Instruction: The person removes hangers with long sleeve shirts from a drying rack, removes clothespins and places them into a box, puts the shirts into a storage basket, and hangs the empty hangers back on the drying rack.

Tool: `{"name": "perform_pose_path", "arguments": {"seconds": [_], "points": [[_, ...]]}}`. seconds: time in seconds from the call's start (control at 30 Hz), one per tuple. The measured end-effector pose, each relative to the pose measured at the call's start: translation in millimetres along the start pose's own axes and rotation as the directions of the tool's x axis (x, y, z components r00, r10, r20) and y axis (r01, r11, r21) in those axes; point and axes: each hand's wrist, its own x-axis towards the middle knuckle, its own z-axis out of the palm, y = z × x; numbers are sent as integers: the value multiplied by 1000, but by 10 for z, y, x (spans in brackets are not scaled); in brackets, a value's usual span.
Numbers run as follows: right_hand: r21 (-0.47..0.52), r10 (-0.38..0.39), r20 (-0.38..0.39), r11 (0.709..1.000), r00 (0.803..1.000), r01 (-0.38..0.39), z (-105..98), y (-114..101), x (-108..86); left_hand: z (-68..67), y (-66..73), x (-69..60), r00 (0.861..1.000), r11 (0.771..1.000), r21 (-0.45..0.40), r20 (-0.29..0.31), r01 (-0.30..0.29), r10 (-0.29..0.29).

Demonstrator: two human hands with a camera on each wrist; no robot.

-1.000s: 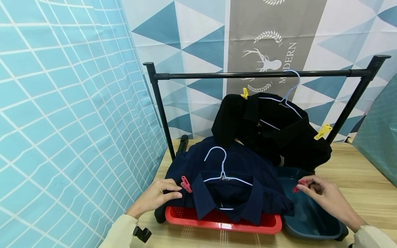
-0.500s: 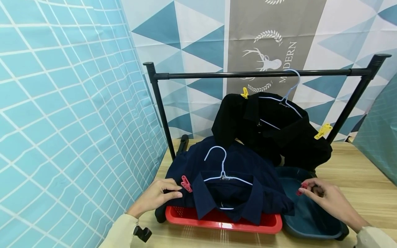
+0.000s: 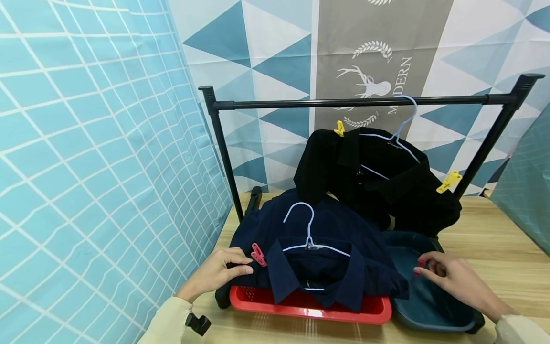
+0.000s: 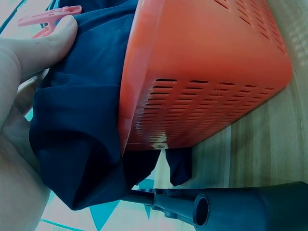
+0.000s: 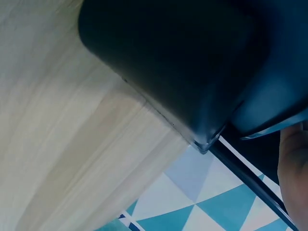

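A navy collared shirt [image 3: 296, 215] with a light blue hanger [image 3: 309, 234] in its collar lies over a red basket [image 3: 309, 310]. At the shirt's left shoulder is a pink clip [image 3: 259, 255]. Beside that clip, my left hand [image 3: 216, 272] pinches the shirt's edge between thumb and fingers; in the left wrist view the thumb of the left hand [image 4: 29, 62] lies by the pink clip [image 4: 50, 20]. Over the dark blue tray, my right hand [image 3: 457, 282] pinches another pink clip [image 3: 420, 266], mostly covered by the fingers.
A black shirt [image 3: 369, 177] with yellow clips [image 3: 449, 182] hangs by a light blue hanger [image 3: 406, 114] from the black rack's bar [image 3: 301, 104]. The dark blue tray [image 3: 442, 315] stands right of the basket. A tiled blue sheet [image 3: 107, 143] is on the left.
My right hand has shifted slightly right, and its clip is now more hidden by the fingers. The left hand and the shirts have stayed in place.
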Motion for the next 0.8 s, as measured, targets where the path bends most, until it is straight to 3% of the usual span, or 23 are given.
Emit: {"name": "perform_pose_path", "arguments": {"seconds": [0.43, 0.67, 0.8], "points": [[-130, -102, 60, 986, 993, 109, 82, 36, 6, -1, 3, -8, 1000, 1000, -2, -3, 12, -12], [-173, -232, 71, 955, 970, 241, 129, 91, 21, 3, 6, -11, 1000, 1000, 6, -5, 17, -17], [-181, -250, 105, 947, 963, 265, 138, 101, 32, 3, 2, -8, 1000, 1000, 9, -4, 17, -17]]}}
